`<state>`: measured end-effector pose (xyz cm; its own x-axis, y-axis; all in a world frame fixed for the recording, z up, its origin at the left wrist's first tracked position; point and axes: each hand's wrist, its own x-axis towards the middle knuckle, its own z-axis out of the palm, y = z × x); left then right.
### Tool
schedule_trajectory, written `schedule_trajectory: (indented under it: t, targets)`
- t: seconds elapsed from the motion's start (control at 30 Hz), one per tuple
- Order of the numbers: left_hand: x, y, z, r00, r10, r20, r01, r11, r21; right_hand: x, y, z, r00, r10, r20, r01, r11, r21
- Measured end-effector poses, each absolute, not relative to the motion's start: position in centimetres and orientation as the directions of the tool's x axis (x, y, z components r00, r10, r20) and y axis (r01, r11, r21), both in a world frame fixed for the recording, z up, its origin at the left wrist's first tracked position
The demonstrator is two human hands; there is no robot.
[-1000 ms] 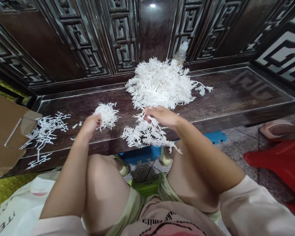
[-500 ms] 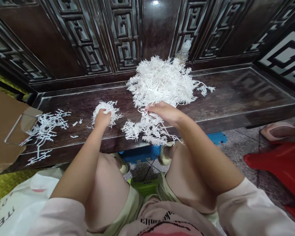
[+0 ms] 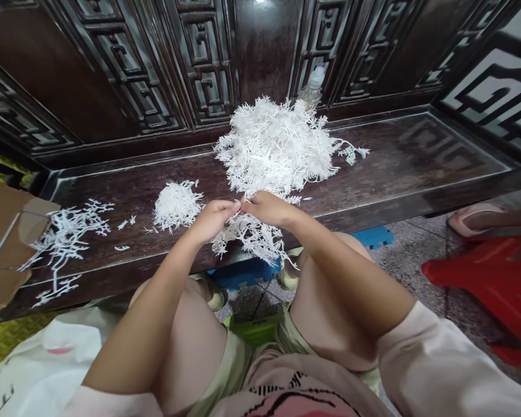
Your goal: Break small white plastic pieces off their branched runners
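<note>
Branching white plastic sprigs lie in a large pile (image 3: 278, 145) on the dark wooden bench. Just in front of it my left hand (image 3: 217, 219) and my right hand (image 3: 264, 207) meet, their fingertips pinched together on a white plastic sprig (image 3: 238, 211). Part of that sprig is hidden by the fingers. Below the hands a looser cluster of white sprigs (image 3: 256, 237) hangs at the bench's front edge. To the left of my left hand sits a small round heap of white pieces (image 3: 178, 204).
Bare branched white stems (image 3: 72, 231) lie at the left beside a cardboard box (image 3: 8, 249). A clear bottle (image 3: 315, 84) stands behind the large pile. A red stool (image 3: 486, 289) and another person's foot (image 3: 477, 219) are at the right. A white bag (image 3: 56, 353) lies lower left.
My left hand has moved right, from the small heap to my right hand, and now pinches there too. My right hand has shifted slightly left and down. The view has turned a little.
</note>
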<state>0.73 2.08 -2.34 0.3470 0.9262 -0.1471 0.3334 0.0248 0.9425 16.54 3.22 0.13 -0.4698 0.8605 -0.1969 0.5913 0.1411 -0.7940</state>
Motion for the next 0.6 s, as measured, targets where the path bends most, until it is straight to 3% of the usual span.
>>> schedule_trajectory:
  t: [0.23, 0.6]
  targets:
    - [0.1, 2.3, -0.8, 0.300, 0.950, -0.090, 0.177, 0.037, 0.983, 15.6, 2.2, 1.1, -0.424, 0.895, -0.136, 0.459, 0.083, -0.885]
    - [0.6, 2.3, -0.6, 0.241, 0.964, 0.111, 0.113, -0.142, 0.983, 15.3, 2.1, 2.1, -0.365, 0.931, -0.028, 0.522, 0.179, -0.834]
